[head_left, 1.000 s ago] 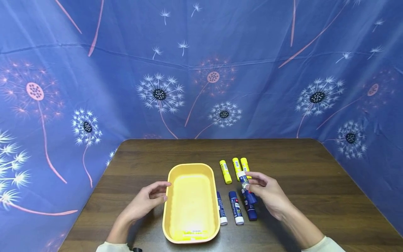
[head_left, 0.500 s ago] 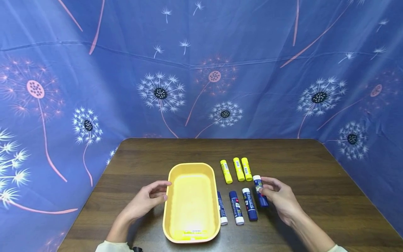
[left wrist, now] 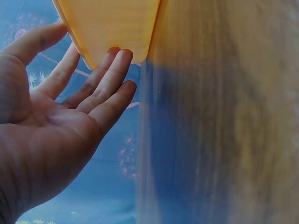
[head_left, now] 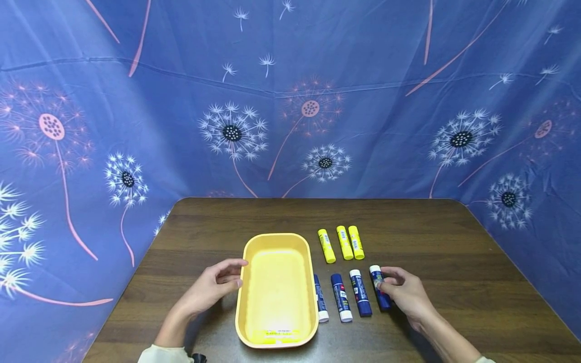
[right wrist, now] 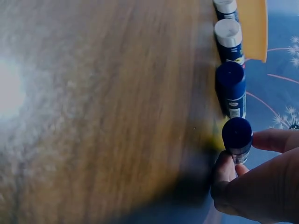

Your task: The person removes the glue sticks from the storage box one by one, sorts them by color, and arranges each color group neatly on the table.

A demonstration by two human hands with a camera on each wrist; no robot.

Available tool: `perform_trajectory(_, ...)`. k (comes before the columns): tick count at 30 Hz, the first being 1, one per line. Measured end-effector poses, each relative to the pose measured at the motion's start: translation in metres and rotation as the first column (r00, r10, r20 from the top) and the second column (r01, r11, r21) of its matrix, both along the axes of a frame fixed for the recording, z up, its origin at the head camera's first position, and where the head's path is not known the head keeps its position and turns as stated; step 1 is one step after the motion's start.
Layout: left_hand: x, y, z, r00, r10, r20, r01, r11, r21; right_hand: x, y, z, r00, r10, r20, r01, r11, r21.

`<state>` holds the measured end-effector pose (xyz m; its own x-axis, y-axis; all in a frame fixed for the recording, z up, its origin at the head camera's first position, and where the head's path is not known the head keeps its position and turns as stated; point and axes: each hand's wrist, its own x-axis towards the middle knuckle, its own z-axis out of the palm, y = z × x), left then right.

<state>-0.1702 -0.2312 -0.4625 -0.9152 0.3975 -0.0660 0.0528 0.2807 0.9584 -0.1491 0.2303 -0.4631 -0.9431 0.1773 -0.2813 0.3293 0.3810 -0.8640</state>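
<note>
My right hand (head_left: 406,297) pinches a blue glue stick (head_left: 378,282) with a white end, low at the right end of a row. In the right wrist view, the held glue stick (right wrist: 237,135) shows its dark blue end between thumb and fingers. Left of it lie more blue glue sticks (head_left: 360,292), one partly hidden by the bin's wall. My left hand (head_left: 211,290) rests at the left side of a yellow plastic bin (head_left: 239,302). Its fingers (left wrist: 110,77) look fairly straight, touching the bin's side in the left wrist view.
Behind the blue row lie 3 yellow glue sticks (head_left: 326,246). Something yellow with print (head_left: 279,335) lies inside the bin's near end; its kind is unclear. A blue dandelion cloth (head_left: 290,101) hangs beyond the brown wooden table (head_left: 218,217).
My right hand has carried the blue glue stick right and toward me, from above the row to its right end. The left hand and bin have stayed still.
</note>
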Motion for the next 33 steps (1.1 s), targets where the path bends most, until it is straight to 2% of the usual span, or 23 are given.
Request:
perform_trajectory(7,0.0005,-0.0006,-0.0006,1.0,-0.006,-0.001,0.006,1.0,-0.008,0.001,-0.0064,-0.0059,0.998,0.049,-0.041,-0.042,0.987,0.157)
perform_trajectory(12,0.0008,-0.0004,-0.0008,1.0,-0.01,-0.005,0.01,1.0,-0.006,0.0026,-0.0097,-0.0069,0.998,0.04,-0.044,-0.028,0.973,0.23)
perform_trajectory(24,0.0017,0.001,0.0001,1.0,-0.004,-0.021,0.005,1.0,0.024,0.0026,-0.0099,-0.0061,0.999,0.04,-0.032,-0.03,0.965,0.261)
perform_trajectory(33,0.0017,0.0011,-0.0005,1.0,0.0,-0.016,0.0,1.0,0.008,0.0044,-0.0077,-0.0061,0.998,0.046,-0.047,-0.032,0.967,0.254)
